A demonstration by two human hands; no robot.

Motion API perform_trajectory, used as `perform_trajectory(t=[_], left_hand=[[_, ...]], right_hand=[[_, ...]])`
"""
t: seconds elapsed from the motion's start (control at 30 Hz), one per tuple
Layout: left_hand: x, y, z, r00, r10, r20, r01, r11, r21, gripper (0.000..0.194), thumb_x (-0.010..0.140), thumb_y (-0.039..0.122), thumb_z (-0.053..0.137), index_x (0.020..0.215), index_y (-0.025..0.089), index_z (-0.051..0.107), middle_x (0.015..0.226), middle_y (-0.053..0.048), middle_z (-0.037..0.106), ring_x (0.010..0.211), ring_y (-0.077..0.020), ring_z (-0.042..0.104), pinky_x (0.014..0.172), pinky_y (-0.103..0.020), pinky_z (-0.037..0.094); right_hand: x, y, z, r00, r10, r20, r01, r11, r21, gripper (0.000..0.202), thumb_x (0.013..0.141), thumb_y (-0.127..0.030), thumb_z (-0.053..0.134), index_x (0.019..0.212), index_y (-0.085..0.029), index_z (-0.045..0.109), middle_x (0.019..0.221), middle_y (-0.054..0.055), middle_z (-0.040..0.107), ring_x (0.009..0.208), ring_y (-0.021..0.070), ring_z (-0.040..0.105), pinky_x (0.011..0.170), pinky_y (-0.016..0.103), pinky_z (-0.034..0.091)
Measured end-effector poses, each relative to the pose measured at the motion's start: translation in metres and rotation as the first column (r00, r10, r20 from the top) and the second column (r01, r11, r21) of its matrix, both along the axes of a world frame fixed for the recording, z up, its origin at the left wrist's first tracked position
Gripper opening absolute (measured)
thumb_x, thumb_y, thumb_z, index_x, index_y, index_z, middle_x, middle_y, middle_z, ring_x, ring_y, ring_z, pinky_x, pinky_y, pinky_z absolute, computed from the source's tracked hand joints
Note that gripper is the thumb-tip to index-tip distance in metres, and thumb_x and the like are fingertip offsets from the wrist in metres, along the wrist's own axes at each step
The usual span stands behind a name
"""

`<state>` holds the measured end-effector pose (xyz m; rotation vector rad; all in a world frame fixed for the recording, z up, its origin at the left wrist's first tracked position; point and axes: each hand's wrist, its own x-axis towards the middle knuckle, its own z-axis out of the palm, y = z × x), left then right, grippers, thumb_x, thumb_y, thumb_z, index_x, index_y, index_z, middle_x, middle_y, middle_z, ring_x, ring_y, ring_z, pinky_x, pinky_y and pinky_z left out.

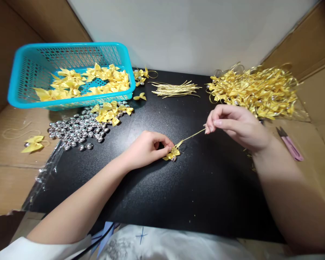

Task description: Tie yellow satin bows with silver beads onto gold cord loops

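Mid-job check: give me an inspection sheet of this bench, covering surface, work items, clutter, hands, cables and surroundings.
Surface: black mat on cardboard, flecked with small yellow scraps.
Work items: yellow bow with a silver bead at its base, on the mat; gold string runs taut from it up to the right.
Clutter: blue basket holding loose bows; silver beads heaped below it; cut gold strings; pile of strung bows; pink snips; stray bow on the cardboard.
Hands: left hand pinches the yellow bow; right hand pinches the gold string's end.
Cables: dark cord at the bottom edge, near the clothing.
Surroundings: cardboard walls either side, pale wall behind.
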<state>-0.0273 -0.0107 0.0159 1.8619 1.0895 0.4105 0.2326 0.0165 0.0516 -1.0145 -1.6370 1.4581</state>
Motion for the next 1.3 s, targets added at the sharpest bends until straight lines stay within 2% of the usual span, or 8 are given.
perform_trajectory(t=[0.13,0.3,0.47,0.67,0.73,0.93,1.1,1.3], left_hand=[[0.001,-0.001,0.000,0.999,0.047,-0.009,-0.047,0.999,0.022,0.015,0.083,0.022,0.061,0.084,0.016,0.075,0.070,-0.001,0.071,0.050,-0.0074,0.046,0.049,-0.019,0.033],[0.002,-0.002,0.000,0.996,0.088,-0.013,-0.087,0.995,0.049,0.015,0.082,0.023,0.061,0.078,0.016,0.074,0.066,0.000,0.068,0.049,-0.0074,0.043,0.049,-0.020,0.031],[0.002,-0.003,0.000,0.993,0.116,-0.017,-0.115,0.992,0.060,0.014,0.081,0.021,0.061,0.080,0.016,0.074,0.062,0.001,0.065,0.047,-0.0073,0.041,0.048,-0.020,0.030],[0.003,-0.004,0.001,0.990,0.142,-0.002,-0.141,0.988,0.062,0.014,0.080,0.020,0.060,0.079,0.016,0.073,0.057,0.002,0.061,0.046,-0.0074,0.040,0.048,-0.020,0.030],[0.004,-0.004,0.002,0.988,0.153,-0.002,-0.152,0.986,0.070,0.014,0.079,0.019,0.060,0.078,0.015,0.074,0.057,0.003,0.061,0.046,-0.0074,0.040,0.048,-0.020,0.030],[0.003,-0.003,0.004,0.983,0.182,-0.036,-0.176,0.976,0.130,0.014,0.078,0.019,0.061,0.079,0.016,0.075,0.052,0.003,0.056,0.045,-0.0077,0.038,0.049,-0.021,0.029],[0.004,-0.005,0.004,0.983,0.181,-0.034,-0.174,0.974,0.143,0.014,0.078,0.019,0.062,0.080,0.017,0.076,0.051,0.004,0.054,0.045,-0.0080,0.037,0.050,-0.021,0.029],[0.005,-0.007,0.004,0.983,0.183,0.000,-0.181,0.973,0.144,0.015,0.079,0.019,0.062,0.081,0.017,0.077,0.052,0.004,0.054,0.045,-0.0077,0.037,0.049,-0.022,0.028]], right_hand=[[0.006,0.003,-0.004,0.971,0.034,0.237,-0.032,0.999,-0.013,0.021,0.080,-0.035,0.068,0.069,-0.019,0.059,0.070,0.002,0.065,0.069,0.0158,0.061,0.069,0.030,0.046],[-0.005,0.002,-0.021,0.850,0.005,0.527,-0.058,0.995,0.084,0.014,0.080,-0.030,0.065,0.076,-0.019,0.058,0.072,0.000,0.063,0.067,0.0140,0.056,0.064,0.027,0.043],[-0.012,-0.004,-0.025,0.762,0.020,0.647,-0.190,0.963,0.193,0.007,0.083,-0.025,0.060,0.081,-0.019,0.063,0.079,0.002,0.066,0.075,0.0166,0.058,0.071,0.030,0.043],[-0.024,0.005,-0.006,0.719,-0.057,0.693,-0.313,0.863,0.396,0.014,0.087,-0.029,0.060,0.090,-0.022,0.072,0.104,0.007,0.067,0.099,0.0231,0.057,0.092,0.039,0.039],[-0.037,0.014,0.000,0.712,0.022,0.701,-0.373,0.859,0.351,0.015,0.087,-0.030,0.061,0.089,-0.021,0.073,0.103,0.007,0.068,0.098,0.0225,0.058,0.090,0.037,0.040],[-0.071,0.031,0.001,0.515,0.327,0.792,-0.542,0.840,0.005,0.012,0.079,-0.029,0.068,0.078,-0.020,0.076,0.080,0.004,0.070,0.080,0.0189,0.062,0.076,0.031,0.042],[-0.069,0.022,0.000,0.472,0.312,0.825,-0.560,0.829,0.007,0.014,0.072,-0.028,0.074,0.084,-0.022,0.075,0.083,0.002,0.068,0.086,0.0208,0.059,0.078,0.033,0.037],[-0.068,0.018,-0.005,0.476,0.292,0.830,-0.569,0.822,0.037,0.007,0.074,-0.024,0.073,0.081,-0.023,0.074,0.086,0.002,0.067,0.092,0.0215,0.056,0.081,0.036,0.033]])
